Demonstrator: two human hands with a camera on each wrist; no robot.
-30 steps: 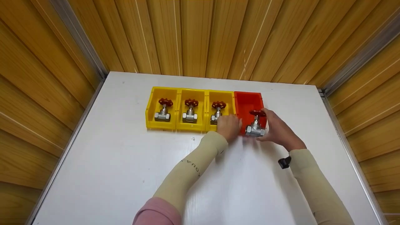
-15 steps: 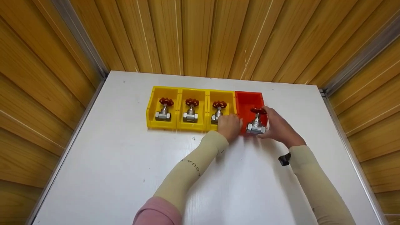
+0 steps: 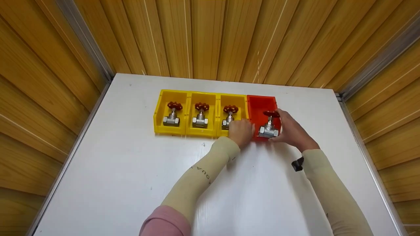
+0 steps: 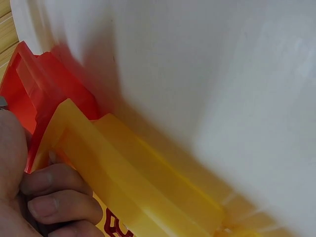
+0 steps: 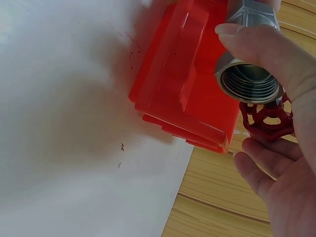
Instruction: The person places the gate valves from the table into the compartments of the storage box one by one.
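Note:
My right hand (image 3: pixel 292 131) holds a gate valve (image 3: pixel 269 130) with a steel body and red handwheel at the front of the red bin (image 3: pixel 259 103). In the right wrist view the thumb lies across the valve's body (image 5: pixel 247 81), and the fingers are at the handwheel (image 5: pixel 269 121). My left hand (image 3: pixel 241 132) grips the front edge of the third yellow bin (image 3: pixel 234 99), beside the red bin. Its fingers (image 4: pixel 64 200) curl at the yellow wall (image 4: pixel 118 173) in the left wrist view. That hand partly hides the gate valve (image 3: pixel 229 116) in this bin.
Two more yellow bins (image 3: pixel 174 95) stand to the left in the same row, each with a gate valve (image 3: pixel 200 118) inside. The row sits on a white table (image 3: pixel 131 164). Wood-slat walls (image 3: pixel 210 39) rise behind and at both sides.
My right hand has moved slightly away from me with the gate valve, bringing it farther over the red bin. The left hand keeps its grip in the same place.

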